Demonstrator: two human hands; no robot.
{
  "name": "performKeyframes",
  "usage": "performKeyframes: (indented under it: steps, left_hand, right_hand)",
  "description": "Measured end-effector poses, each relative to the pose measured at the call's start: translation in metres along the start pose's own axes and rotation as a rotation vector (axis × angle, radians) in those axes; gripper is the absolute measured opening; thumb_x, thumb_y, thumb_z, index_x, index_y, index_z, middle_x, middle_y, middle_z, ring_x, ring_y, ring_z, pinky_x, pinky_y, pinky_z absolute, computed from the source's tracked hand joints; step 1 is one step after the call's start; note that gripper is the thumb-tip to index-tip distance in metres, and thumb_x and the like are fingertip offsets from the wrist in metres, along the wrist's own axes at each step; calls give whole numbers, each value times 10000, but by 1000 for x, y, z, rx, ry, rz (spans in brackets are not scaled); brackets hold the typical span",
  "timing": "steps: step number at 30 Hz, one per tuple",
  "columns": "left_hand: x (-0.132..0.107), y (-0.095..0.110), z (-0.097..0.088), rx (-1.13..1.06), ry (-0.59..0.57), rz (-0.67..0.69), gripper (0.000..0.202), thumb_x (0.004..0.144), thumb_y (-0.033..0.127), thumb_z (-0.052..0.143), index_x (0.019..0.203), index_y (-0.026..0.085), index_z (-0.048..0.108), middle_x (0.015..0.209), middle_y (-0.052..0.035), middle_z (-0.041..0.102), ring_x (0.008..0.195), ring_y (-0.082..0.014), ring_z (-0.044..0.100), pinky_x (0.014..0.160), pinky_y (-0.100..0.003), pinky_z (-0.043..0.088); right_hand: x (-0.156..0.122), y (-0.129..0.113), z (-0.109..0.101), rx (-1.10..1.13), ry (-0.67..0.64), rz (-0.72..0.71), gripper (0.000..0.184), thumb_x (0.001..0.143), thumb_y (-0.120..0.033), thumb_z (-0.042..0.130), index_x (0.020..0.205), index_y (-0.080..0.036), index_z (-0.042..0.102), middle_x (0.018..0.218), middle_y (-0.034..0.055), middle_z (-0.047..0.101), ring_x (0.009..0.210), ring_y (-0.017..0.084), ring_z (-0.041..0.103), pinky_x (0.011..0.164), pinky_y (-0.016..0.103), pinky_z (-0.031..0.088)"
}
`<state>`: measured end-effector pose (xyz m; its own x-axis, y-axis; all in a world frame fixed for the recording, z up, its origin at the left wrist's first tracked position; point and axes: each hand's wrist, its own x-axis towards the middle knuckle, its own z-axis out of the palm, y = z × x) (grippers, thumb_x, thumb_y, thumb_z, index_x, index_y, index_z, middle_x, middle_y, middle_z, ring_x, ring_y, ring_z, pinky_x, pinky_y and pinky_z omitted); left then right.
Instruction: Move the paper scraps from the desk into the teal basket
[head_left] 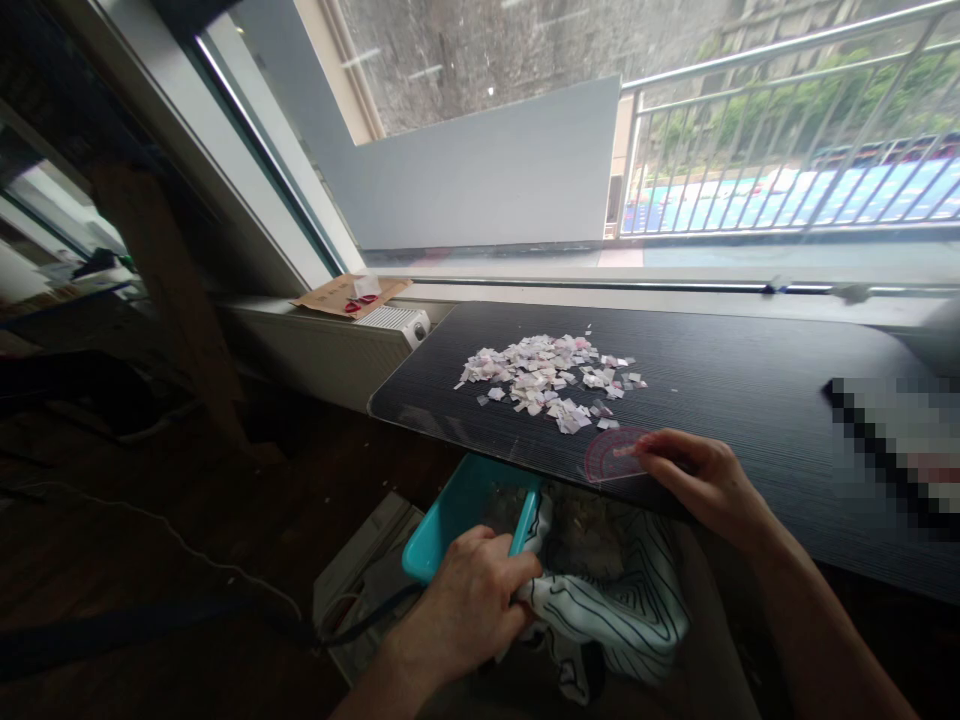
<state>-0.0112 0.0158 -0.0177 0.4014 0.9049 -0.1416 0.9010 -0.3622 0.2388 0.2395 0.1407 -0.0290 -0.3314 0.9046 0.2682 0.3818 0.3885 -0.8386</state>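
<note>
My right hand [709, 480] is over the table's front edge, with thumb and fingers pinched at the right end of a transparent pink protractor [600, 460], which lies at the tabletop. Below the table, my left hand [472, 595] is closed over the near rim of a teal plastic bin [431, 535]. The same hand also touches the edge of a white cloth with black wavy lines [637, 600], draped like an open bag beside the bin. Small scraps show dimly inside both. Behind the protractor lies a loose heap of small cut paper pieces [536, 375].
The dark tabletop [750, 385] reaches to the window sill. A pixelated item [900, 450] sits at its right. Red-handled scissors [361, 302] rest on brown cardboard [322, 297] above the radiator [330, 345]. A pale cable [225, 565] crosses the dark floor at left.
</note>
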Motion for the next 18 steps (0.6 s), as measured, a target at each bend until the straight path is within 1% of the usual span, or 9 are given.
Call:
performKeyframes:
  steps: [1, 4, 5, 6, 9, 10, 12, 16, 18]
  left_hand:
    - [0, 0, 1, 1, 0, 0, 46, 756, 185, 548, 755, 207, 588, 682, 8, 554, 698, -173, 527, 718, -302, 371]
    - [0, -1, 3, -16, -1, -1, 40, 765, 207, 558, 762, 214, 598, 674, 10, 548, 686, -171, 524, 725, -306, 371]
    - [0, -2, 4, -26, 2, -2, 40, 765, 208, 561, 767, 216, 600, 674, 12, 547, 687, -170, 525, 729, -306, 370]
    - [-1, -2, 5, -34, 6, -3, 39, 764, 205, 564, 766, 217, 601, 676, 12, 546, 692, -169, 526, 732, -306, 369]
    - [-1, -3, 7, -45, 26, -10, 42, 754, 184, 565, 754, 217, 592, 685, 13, 547, 709, -171, 527, 728, -302, 363]
    - [-1, -3, 8, -51, 30, -10, 43, 752, 178, 563, 745, 214, 585, 685, 14, 546, 708, -169, 524, 723, -300, 361]
    - [-1, -3, 9, -66, 34, -7, 51, 749, 165, 555, 729, 210, 570, 677, 17, 538, 696, -162, 517, 719, -297, 357]
    - [-3, -6, 11, -91, 41, -11, 77, 723, 128, 545, 718, 204, 550, 661, 25, 519, 677, -150, 496, 754, -300, 354]
    - [-5, -8, 13, -97, 58, -22, 88, 712, 116, 541, 721, 203, 547, 671, 25, 520, 683, -148, 493, 778, -304, 352]
  right_hand:
    - [0, 0, 0, -2, 7, 1, 162, 776, -284, 563, 783, -177, 686, 757, 27, 709, 674, 171, 632, 602, 235, 487]
    - [1, 1, 0, 3, -35, 4, 169, 779, -297, 568, 786, -183, 691, 775, 28, 714, 690, 175, 638, 626, 244, 497]
    - [2, 1, 1, 11, -13, 8, 172, 777, -306, 572, 792, -184, 692, 784, 30, 717, 697, 177, 643, 634, 249, 502]
    - [5, 2, 2, 18, 46, 16, 179, 774, -317, 578, 803, -183, 694, 793, 34, 719, 700, 179, 647, 638, 254, 508]
    - [17, 5, 9, -4, 289, 44, 227, 764, -349, 590, 858, -172, 696, 826, 51, 725, 713, 187, 657, 659, 277, 521]
    - [21, 6, 11, -27, 329, 45, 244, 765, -354, 589, 878, -168, 698, 836, 56, 727, 717, 189, 659, 669, 285, 522]
    - [28, 9, 15, -82, 327, 30, 267, 771, -361, 581, 900, -162, 702, 835, 59, 728, 708, 188, 658, 670, 293, 520]
    - [28, 9, 17, -156, 229, -5, 244, 784, -346, 561, 857, -164, 707, 770, 43, 718, 644, 168, 636, 603, 267, 499]
    - [25, 7, 17, -156, 243, -19, 226, 790, -335, 556, 829, -167, 703, 754, 37, 712, 637, 160, 629, 591, 252, 490]
